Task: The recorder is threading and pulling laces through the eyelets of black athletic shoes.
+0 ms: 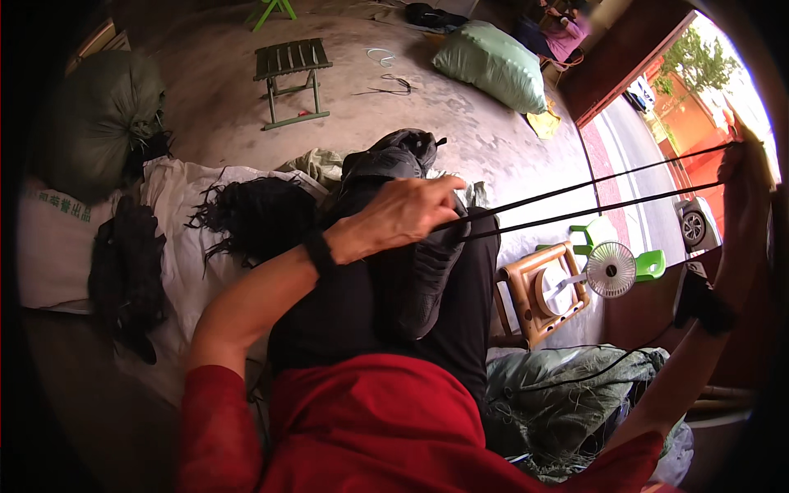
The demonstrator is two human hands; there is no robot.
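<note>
A dark grey-black shoe (429, 283) lies across my lap, on my black trousers. My left hand (408, 212) is closed at the upper end of this shoe, its fingertips partly hidden. Two strands of a black shoelace (592, 177) run taut from beside those fingers to the far right. There my right hand (742, 156), raised and in dim light, is closed on the lace's end. Just beyond the left hand, more dark shoes (386, 160) lie in a pile. A heap of loose black laces (259, 215) rests on white sheeting to the left.
A small fan (611, 269) stands by a bamboo stool (538, 329) at right. Sacks lie around me, including a pale green sack (491, 66). Ahead is a folding stool (292, 64). Another person in pink (565, 39) sits near the open doorway.
</note>
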